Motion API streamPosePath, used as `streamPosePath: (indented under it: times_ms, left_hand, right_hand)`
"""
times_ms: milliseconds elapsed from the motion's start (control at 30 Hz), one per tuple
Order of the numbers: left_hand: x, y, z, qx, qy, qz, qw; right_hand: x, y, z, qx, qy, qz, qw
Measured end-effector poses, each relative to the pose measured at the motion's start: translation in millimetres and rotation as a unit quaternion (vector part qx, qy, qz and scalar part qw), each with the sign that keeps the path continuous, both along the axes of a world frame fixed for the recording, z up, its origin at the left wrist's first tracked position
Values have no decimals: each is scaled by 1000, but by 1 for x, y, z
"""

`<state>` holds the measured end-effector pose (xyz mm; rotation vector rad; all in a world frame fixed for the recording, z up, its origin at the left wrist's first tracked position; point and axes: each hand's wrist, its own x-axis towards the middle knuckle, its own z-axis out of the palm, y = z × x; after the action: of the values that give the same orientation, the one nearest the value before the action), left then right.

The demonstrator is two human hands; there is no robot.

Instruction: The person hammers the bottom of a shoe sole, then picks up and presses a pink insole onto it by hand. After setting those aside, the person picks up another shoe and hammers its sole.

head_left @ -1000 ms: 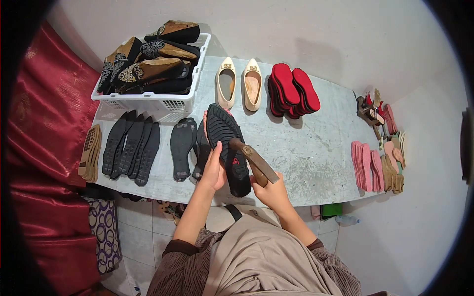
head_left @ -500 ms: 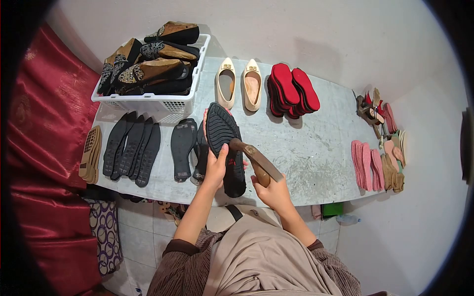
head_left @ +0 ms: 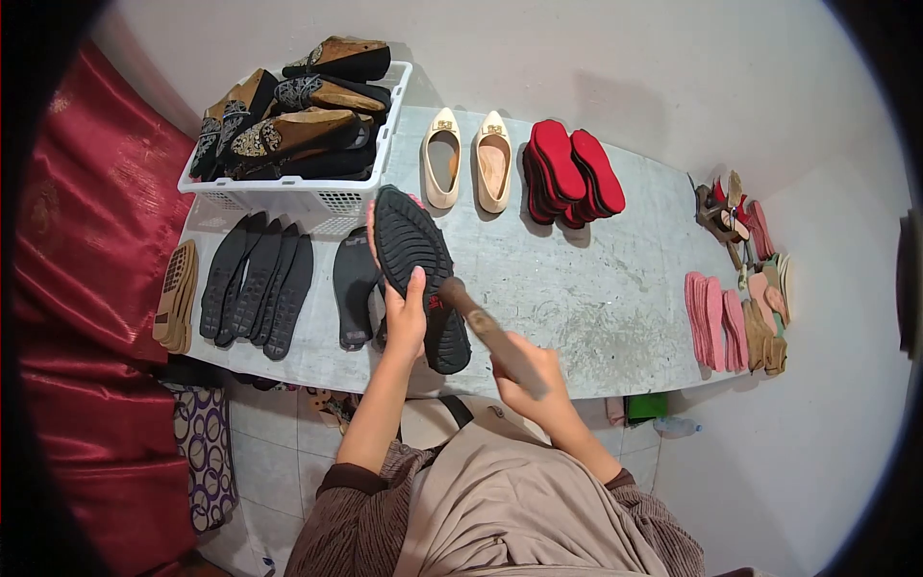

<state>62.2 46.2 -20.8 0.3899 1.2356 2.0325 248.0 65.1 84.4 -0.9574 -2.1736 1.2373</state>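
My left hand (head_left: 406,325) is closed around a shoe (head_left: 411,238), thumb on top, with the ridged black sole turned up toward me. A strip of pink shows along the shoe's left edge. In my right hand (head_left: 538,377) is a hammer (head_left: 488,329), its handle mostly hidden behind the head. The round face of the hammer overlaps the middle of the sole, beside some red marking. Behind the shoe, a flat black sole (head_left: 354,288) lies on the table, partly covered by my left hand and the shoe.
A white crate (head_left: 288,197) of black shoes on wooden lasts stands back left. Cream flats (head_left: 442,173) and red insoles (head_left: 577,173) sit along the back. Black soles (head_left: 255,288) and tan soles (head_left: 176,298) lie left; pink insoles (head_left: 707,322) and tools (head_left: 721,207) lie right.
The shoe has moved left and slightly up in my left hand. The hammer has turned and shifted a little left, its face staying over the sole's middle.
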Motion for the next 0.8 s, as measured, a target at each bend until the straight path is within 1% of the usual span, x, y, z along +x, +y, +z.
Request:
streamPosePath:
  times_ms: [33,67,100,133,167,200,267,333,367,400,433,500,533,600,633,667,733,767,800]
  left_hand:
    - [2,-2,4,18,-68,-9,997]
    - [2,-1,1,21,-67,-11,997]
    - [3,-2,-3,-9,-23,-14,1000]
    - [2,-2,-7,-39,22,-14,999]
    - [4,0,-13,-13,22,12,1000]
    - [5,-2,-6,-17,20,14,1000]
    - [7,-6,22,26,-71,-47,996]
    - [8,-6,38,26,-68,-50,996]
    - [9,-4,41,27,-65,-52,996]
    - [11,-2,39,29,-65,-55,996]
    - [13,-1,34,27,-69,-38,997]
    - [9,-1,31,22,-72,-18,997]
    - [5,-1,31,26,-78,-19,996]
    - [0,-4,34,29,-82,-22,996]
    - [-2,-5,39,30,-98,-20,995]
    - [-3,-4,41,31,-114,-20,993]
    - [-3,-3,38,21,-94,-9,995]
    - [-4,-3,37,28,-87,-9,996]
    - [-5,-4,37,36,-81,-6,996]
  right_hand:
    - [-1,1,-8,31,-48,6,998]
    - [-2,2,-11,62,-95,13,993]
    - [-1,1,-5,68,-111,11,991]
    - [0,2,1,70,-110,14,991]
    - [4,3,4,46,-85,25,995]
    - [8,1,5,18,-63,35,997]
    - [14,-5,-2,1,-60,34,998]
    - [14,-3,-7,-5,-51,30,998]
    - [13,-1,-9,17,-83,29,996]
    - [12,0,-10,39,-115,29,992]
    - [14,1,-9,41,-115,30,992]
    - [19,2,-7,-23,-73,38,996]
    - [20,1,-6,-27,-74,39,996]
    - [22,1,-4,-28,-23,62,997]
    - [21,0,-4,7,-24,69,997]
    - [22,2,-4,9,-23,66,998]
    - [25,3,-6,15,-122,64,990]
    - [26,4,-5,15,-121,65,990]
    - [29,4,-3,-9,-109,72,991]
